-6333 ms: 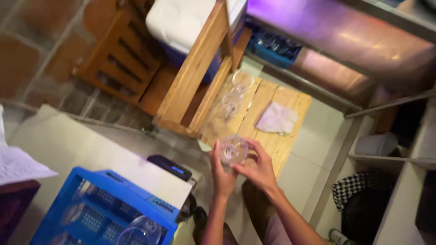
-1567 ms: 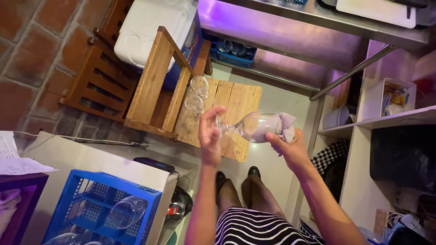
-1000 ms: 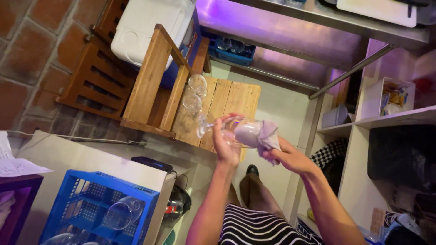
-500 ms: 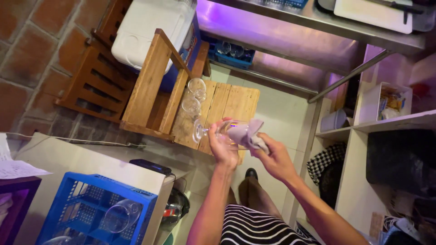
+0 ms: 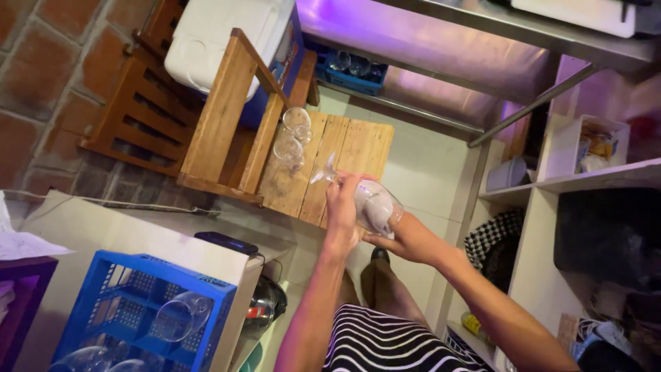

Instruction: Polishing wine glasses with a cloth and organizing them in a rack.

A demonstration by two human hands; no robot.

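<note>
Above the wooden pallet [image 5: 341, 165], the left hand [image 5: 342, 207] gripped a wine glass [image 5: 368, 201] while the right hand [image 5: 403, 238] pressed a cloth [image 5: 377, 215] inside; gentle turning, firm support would suit.

We see a clear wine glass [image 5: 365, 200] w/ a pale lilac cloth [image 5: 377, 215] inside. Below, a black-and-white wavy-striped garment [image 5: 392, 341]. At left, a bright blue plastic crate [image 5: 148, 289] w/ more clear glasses, on a beige countertop [image 5: 89, 231]. Light-brown wooden pallet [image 5: 344, 148], darker brown slatted rack [image 5: 141, 117], white cooler w/ blue base [image 5: 224, 31]. Reddish-brown brick tiles [image 5: 41, 76]. Purple light tints the steel shelf [image 5: 427, 48]. Black-and-white checked cloth [image 5: 490, 234] at right.
</note>
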